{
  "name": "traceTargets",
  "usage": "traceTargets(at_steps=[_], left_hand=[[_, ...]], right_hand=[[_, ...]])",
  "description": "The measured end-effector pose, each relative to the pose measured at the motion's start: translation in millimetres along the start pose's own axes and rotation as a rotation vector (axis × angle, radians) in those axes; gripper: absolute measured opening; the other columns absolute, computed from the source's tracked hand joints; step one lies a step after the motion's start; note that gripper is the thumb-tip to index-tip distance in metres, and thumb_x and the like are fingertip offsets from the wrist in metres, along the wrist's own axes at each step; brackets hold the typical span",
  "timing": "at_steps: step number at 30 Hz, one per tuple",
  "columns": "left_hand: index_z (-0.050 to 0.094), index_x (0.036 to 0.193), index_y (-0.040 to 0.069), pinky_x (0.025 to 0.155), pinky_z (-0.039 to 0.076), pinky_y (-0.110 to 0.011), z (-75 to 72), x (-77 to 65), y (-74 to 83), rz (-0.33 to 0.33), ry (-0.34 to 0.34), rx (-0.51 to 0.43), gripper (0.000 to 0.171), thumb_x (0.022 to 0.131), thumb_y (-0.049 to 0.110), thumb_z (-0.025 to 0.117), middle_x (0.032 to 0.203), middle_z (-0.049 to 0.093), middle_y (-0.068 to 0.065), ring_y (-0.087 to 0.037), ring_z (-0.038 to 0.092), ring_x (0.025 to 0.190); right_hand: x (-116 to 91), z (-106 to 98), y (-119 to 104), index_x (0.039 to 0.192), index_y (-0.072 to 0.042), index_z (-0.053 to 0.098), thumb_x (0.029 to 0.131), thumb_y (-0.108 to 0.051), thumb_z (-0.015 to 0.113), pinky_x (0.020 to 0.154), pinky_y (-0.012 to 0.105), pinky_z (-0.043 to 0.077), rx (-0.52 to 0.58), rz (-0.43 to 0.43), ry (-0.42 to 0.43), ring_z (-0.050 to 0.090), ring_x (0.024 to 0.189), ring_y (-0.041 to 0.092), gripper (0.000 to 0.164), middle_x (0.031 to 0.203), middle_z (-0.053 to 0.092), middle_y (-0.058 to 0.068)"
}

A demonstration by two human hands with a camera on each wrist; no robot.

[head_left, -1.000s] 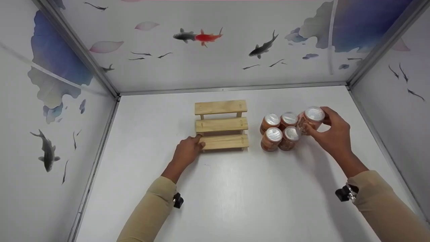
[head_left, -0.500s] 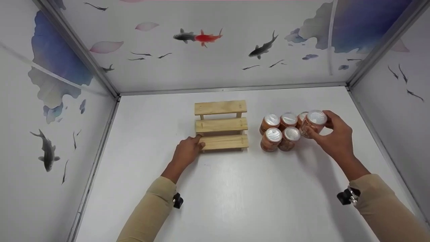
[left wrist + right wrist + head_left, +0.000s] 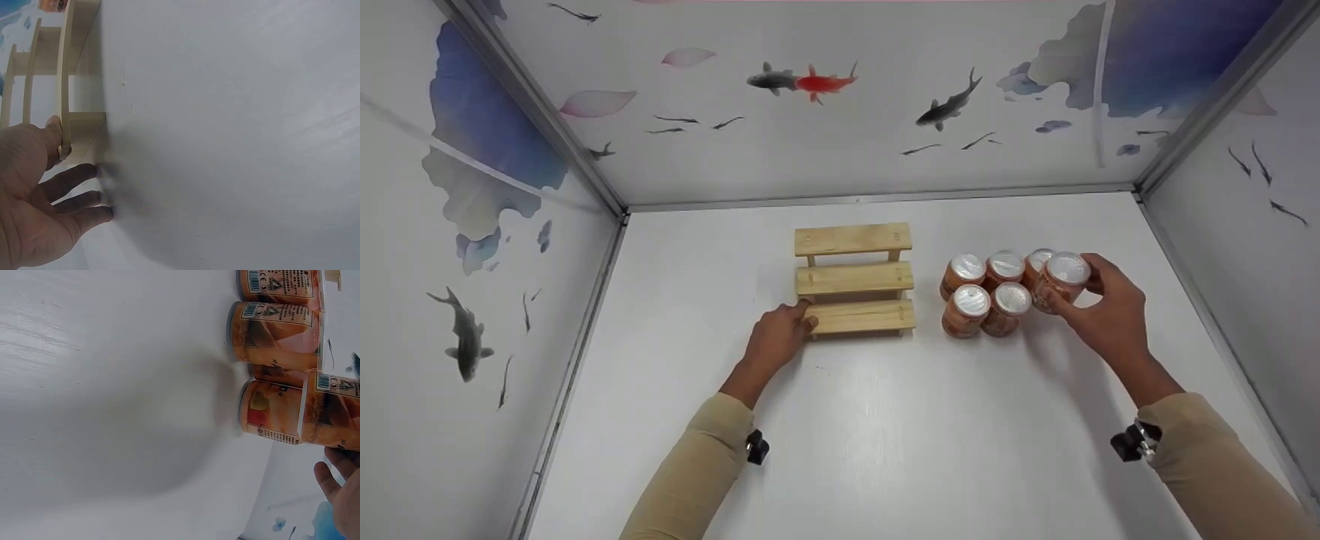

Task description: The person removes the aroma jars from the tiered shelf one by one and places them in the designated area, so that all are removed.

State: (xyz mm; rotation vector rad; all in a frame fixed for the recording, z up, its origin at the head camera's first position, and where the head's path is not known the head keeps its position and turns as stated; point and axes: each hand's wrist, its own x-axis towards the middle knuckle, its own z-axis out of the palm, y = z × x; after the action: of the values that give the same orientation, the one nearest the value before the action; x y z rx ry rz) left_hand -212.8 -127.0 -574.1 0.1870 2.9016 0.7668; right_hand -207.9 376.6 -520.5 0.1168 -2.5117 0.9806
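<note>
A three-tier wooden display rack (image 3: 855, 279) stands near the middle of the table. My left hand (image 3: 777, 334) grips the left end of its lowest board; in the left wrist view the thumb and index finger pinch the board, the other fingers extending below. My right hand (image 3: 1106, 304) holds an orange can (image 3: 1061, 283) with a silvery top, between thumb and fingers. In the right wrist view this held can (image 3: 332, 413) is raised off the table, in front of another can (image 3: 273, 410). Several matching cans (image 3: 966, 311) stand upright in two rows to its left.
The white table (image 3: 870, 450) is bounded by printed panels at the back (image 3: 855, 157) and on both sides. A metal strip (image 3: 855, 200) runs along the back edge. The group of cans stands right of the rack, with a gap between them.
My right hand has shifted slightly toward me and to the right with the can, so a can standing behind it shows. The left hand and rack have stayed put.
</note>
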Motion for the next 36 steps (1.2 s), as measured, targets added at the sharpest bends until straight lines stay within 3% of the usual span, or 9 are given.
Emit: traceTargets(at_steps=[2,8,9,13,15,20,23,32,36], left_hand=[[0.065,0.152,0.01,0.093,0.062,-0.055,6.7,4.1,-9.1,0.026,0.014,0.0,0.047,0.116,0.039,0.059,0.123,0.078,-0.024,-0.039,0.078,0.112],[0.065,0.15,0.009,0.088,0.063,-0.055,6.5,3.7,-9.3,0.042,0.023,0.009,0.045,0.116,0.037,0.06,0.119,0.079,-0.024,-0.037,0.079,0.105],[0.065,0.15,0.008,0.089,0.062,-0.057,0.0,-0.7,-0.1,0.02,0.01,0.011,0.043,0.115,0.033,0.061,0.12,0.078,-0.025,-0.039,0.078,0.105],[0.065,0.151,0.011,0.089,0.063,-0.055,0.5,-0.9,-0.7,0.006,0.001,0.014,0.044,0.116,0.035,0.06,0.122,0.078,-0.025,-0.038,0.078,0.105],[0.065,0.152,0.012,0.09,0.063,-0.055,1.3,-0.6,-1.5,-0.002,-0.002,0.012,0.044,0.116,0.036,0.06,0.124,0.078,-0.024,-0.038,0.078,0.108],[0.064,0.154,0.013,0.093,0.062,-0.055,1.7,0.3,-2.8,-0.017,-0.004,-0.027,0.047,0.115,0.038,0.061,0.128,0.077,-0.023,-0.038,0.078,0.113],[0.063,0.156,0.013,0.094,0.062,-0.054,1.5,0.5,-2.8,-0.029,-0.011,-0.052,0.049,0.115,0.039,0.061,0.13,0.076,-0.022,-0.035,0.078,0.112],[0.063,0.156,0.014,0.099,0.061,-0.055,3.4,0.7,-3.0,-0.059,-0.031,-0.068,0.05,0.115,0.042,0.059,0.134,0.075,-0.022,-0.036,0.075,0.12],[0.063,0.156,0.014,0.097,0.061,-0.054,2.7,2.4,-2.7,-0.055,-0.024,-0.061,0.049,0.115,0.041,0.059,0.132,0.076,-0.022,-0.034,0.075,0.116]], right_hand=[[-1.4,1.0,1.1,0.144,0.003,0.065,0.088,-0.018,0.096,0.092,0.003,0.041,0.004,0.003,-0.003,0.05,0.106,-0.023,0.067,0.132,0.075,0.021],[-5.9,4.2,5.3,0.143,0.002,0.066,0.088,-0.018,0.096,0.092,0.005,0.043,0.007,0.013,-0.015,0.051,0.106,-0.022,0.066,0.133,0.075,0.02],[-7.0,4.8,6.0,0.143,0.002,0.066,0.088,-0.018,0.096,0.092,0.005,0.043,0.007,0.016,-0.019,0.051,0.106,-0.022,0.066,0.133,0.075,0.02],[-11.7,7.8,9.9,0.143,0.002,0.065,0.088,-0.017,0.096,0.092,0.005,0.043,0.009,0.027,-0.039,0.054,0.108,-0.018,0.067,0.133,0.075,0.021],[-13.4,9.8,12.1,0.143,0.003,0.064,0.088,-0.016,0.096,0.091,0.003,0.043,0.011,0.032,-0.049,0.06,0.111,-0.007,0.067,0.134,0.074,0.021],[-16.8,15.5,18.2,0.145,0.007,0.059,0.088,-0.012,0.095,0.09,-0.003,0.04,0.025,0.057,-0.101,0.072,0.119,0.037,0.071,0.138,0.07,0.027],[-19.2,18.1,21.5,0.147,0.009,0.055,0.089,-0.011,0.094,0.09,-0.005,0.037,0.016,0.085,-0.143,0.071,0.124,0.049,0.072,0.14,0.067,0.03],[-24.9,23.4,28.3,0.149,0.006,0.053,0.092,-0.02,0.092,0.092,0.002,0.044,-0.011,0.155,-0.202,0.068,0.131,0.048,0.073,0.145,0.065,0.029],[-24.3,25.5,30.8,0.149,0.007,0.053,0.093,-0.021,0.091,0.099,0.023,0.059,-0.033,0.158,-0.201,0.069,0.131,0.049,0.073,0.145,0.065,0.03]])
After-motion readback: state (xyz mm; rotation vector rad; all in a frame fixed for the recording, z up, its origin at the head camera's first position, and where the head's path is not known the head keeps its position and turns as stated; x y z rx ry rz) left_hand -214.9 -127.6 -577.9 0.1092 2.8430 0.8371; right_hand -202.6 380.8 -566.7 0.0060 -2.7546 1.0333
